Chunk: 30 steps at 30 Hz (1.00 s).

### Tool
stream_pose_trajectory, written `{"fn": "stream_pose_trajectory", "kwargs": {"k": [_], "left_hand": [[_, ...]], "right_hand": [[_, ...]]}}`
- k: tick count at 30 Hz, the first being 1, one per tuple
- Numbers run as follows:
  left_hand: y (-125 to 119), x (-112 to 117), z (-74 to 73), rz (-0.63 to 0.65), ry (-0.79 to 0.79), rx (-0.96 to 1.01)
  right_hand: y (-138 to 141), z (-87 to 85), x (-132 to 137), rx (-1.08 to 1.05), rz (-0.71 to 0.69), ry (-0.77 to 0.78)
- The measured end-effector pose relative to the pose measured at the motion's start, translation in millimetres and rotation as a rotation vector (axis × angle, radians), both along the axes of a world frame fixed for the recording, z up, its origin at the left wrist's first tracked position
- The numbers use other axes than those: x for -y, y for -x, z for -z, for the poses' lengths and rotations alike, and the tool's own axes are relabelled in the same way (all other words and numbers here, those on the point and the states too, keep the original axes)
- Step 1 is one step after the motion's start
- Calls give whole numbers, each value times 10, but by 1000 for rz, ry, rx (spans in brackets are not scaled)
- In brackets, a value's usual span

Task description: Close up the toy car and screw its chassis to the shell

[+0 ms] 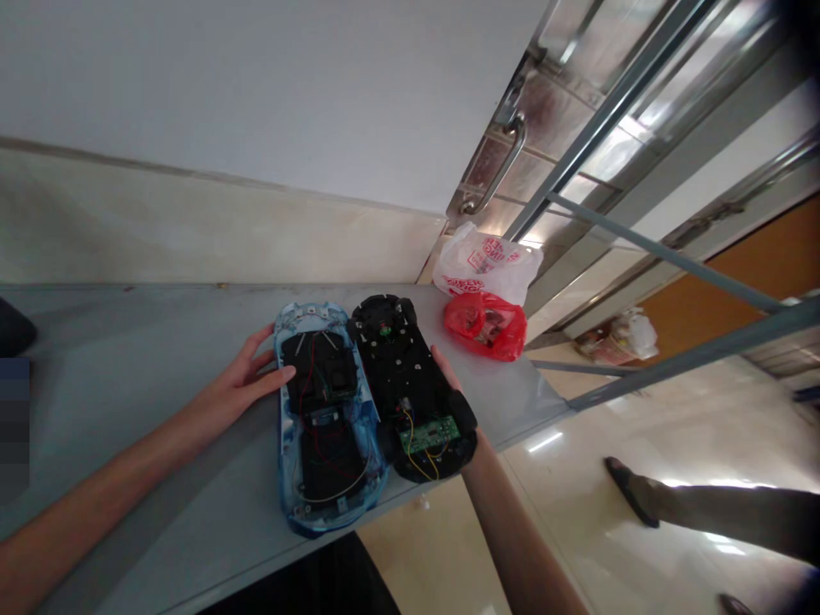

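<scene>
A toy car's translucent blue body shell [368, 427] lies upside down, its black interior and thin wires facing up. My left hand [260, 371] grips its left edge, thumb over the rim and fingers on the outer side. Right beside it is the black toy car chassis [401, 363], with wheels at its corners, a green circuit board and yellow wires at the near end. My right hand [458, 410] holds the chassis along its right side; most of the fingers are hidden behind it. Shell and chassis sit edge to edge.
Both parts are over a grey bench [192, 333] against a wall. A red plastic bag [487, 325] and a white plastic bag [490, 265] stand at its right end, near a metal frame [666, 252]. Another person's leg [717, 517] shows on the right.
</scene>
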<state>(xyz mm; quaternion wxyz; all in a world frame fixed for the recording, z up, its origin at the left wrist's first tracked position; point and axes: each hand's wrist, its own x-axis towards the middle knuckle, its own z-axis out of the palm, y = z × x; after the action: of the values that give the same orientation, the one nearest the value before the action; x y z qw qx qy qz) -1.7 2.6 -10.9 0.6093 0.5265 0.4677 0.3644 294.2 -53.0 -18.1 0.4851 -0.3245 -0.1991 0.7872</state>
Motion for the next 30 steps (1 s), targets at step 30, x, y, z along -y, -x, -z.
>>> {"fn": "stream_pose_trajectory", "kwargs": {"k": [30], "left_hand": [[26,27,-30,53,4,172]], "right_hand": [[25,-198,-18,196,-6,-129]]}}
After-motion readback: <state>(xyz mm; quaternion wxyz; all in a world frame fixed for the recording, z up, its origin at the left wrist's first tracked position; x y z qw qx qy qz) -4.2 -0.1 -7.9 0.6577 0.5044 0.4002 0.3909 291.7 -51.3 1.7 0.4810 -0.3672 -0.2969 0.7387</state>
